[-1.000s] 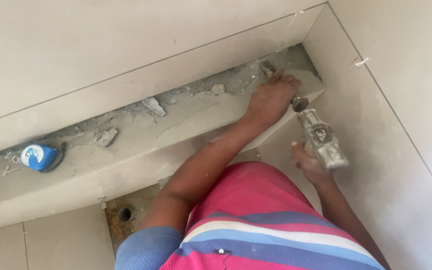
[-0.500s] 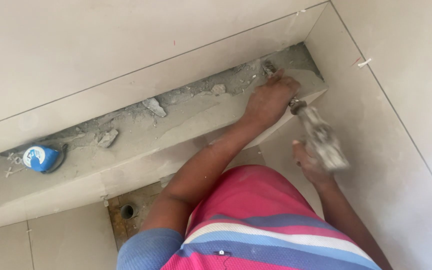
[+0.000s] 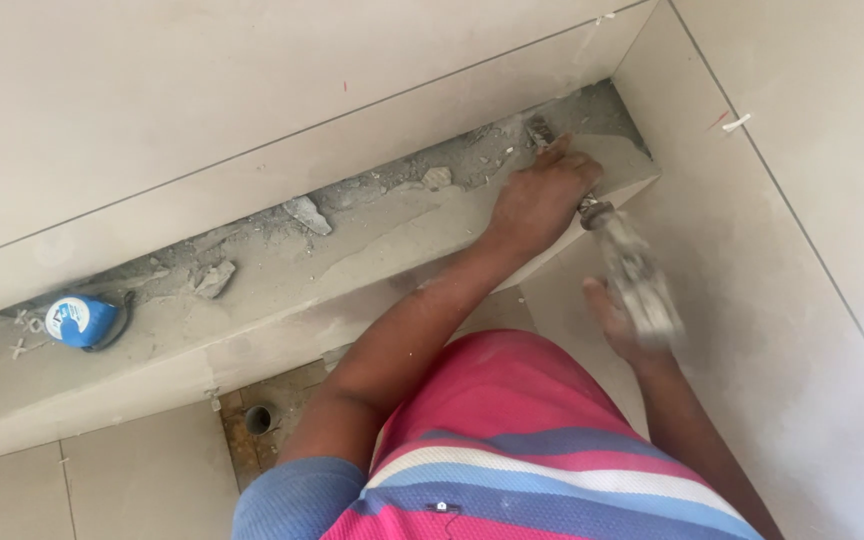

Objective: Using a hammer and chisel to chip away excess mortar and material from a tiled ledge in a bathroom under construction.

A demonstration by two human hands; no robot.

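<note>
Left hand (image 3: 544, 200) wrapped around a chisel (image 3: 540, 133) set against the mortar at the ledge's (image 3: 282, 300) far corner; right hand (image 3: 620, 322) gripping a blurred hammer (image 3: 634, 270) just beside it. Rubble chunks (image 3: 307, 214) already loose; rough mortar remaining along the channel.

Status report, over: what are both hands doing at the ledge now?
Left hand grips chisel against mortar at ledge corner. Right hand holds hammer, blurred, head near chisel. Mortar chunks and blue tape measure on ledge, apart from hands.
</note>
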